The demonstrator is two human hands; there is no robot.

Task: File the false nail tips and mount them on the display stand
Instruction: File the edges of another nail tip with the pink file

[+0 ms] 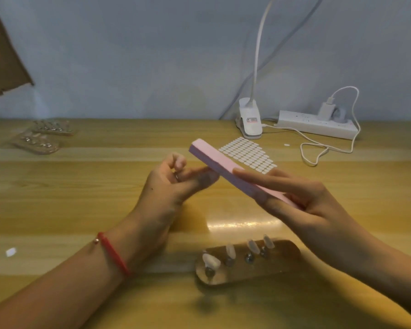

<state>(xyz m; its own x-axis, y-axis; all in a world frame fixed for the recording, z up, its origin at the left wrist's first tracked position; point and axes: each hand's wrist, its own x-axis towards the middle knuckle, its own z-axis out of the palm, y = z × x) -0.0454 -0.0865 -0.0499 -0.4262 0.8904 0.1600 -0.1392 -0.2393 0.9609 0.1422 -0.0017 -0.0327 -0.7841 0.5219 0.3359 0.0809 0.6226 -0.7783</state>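
The right hand [306, 203] grips the long pink foam filing block [214, 160], the left hand [173, 184] pinches something blurred, probably a nail tip, against its edge above the oval wooden display stand [285, 260] bearing four clear tips [211, 260], so light, even strokes seem wisest.

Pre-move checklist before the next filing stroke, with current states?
1. Right hand grips block: ok.
2. Left hand fingertips at the block's edge: ok.
3. Nail tip pinched in left hand: cannot tell, blurred.
4. Stand lies between the forearms: ok.
5. Four tips sit on stand: ok.
6. Free peg left on stand: cannot tell, the right arm covers its end.
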